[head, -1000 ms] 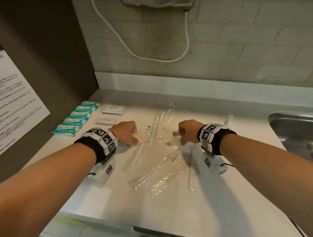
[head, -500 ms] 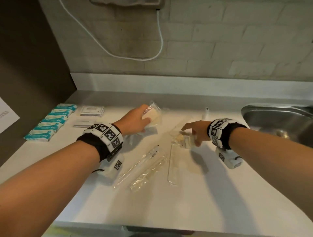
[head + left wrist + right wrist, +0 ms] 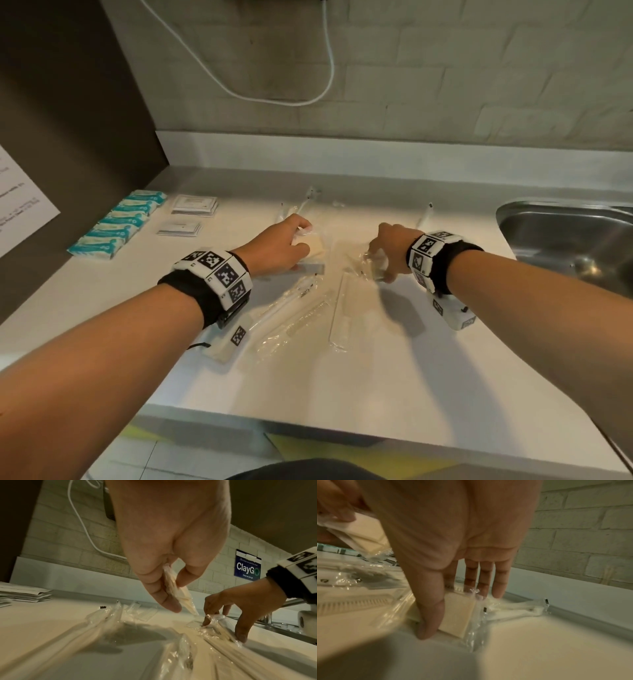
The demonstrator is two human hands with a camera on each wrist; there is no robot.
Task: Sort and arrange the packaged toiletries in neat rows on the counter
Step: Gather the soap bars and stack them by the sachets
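Right wrist view showed the right hand [image 3: 453, 561] pinching a cellophane-wrapped soap bar [image 3: 457, 612] flat on the desk [image 3: 539, 649], thumb against fingers [image 3: 485, 582]. The left hand [image 3: 164, 555] gripped another, lifted. Both were probably light, stiff inside slippery, crinkly film; edges offered the safest hold.

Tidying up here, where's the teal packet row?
Head view: the teal packets line the counter's far left, beside the white sachets.

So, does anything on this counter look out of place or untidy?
Yes. The teal packets at the far left lie in a neat row, but the long clear-wrapped items in the middle lie scattered at different angles. One lone wrapped item lies apart near the sink. Nothing looks spilled or damaged.
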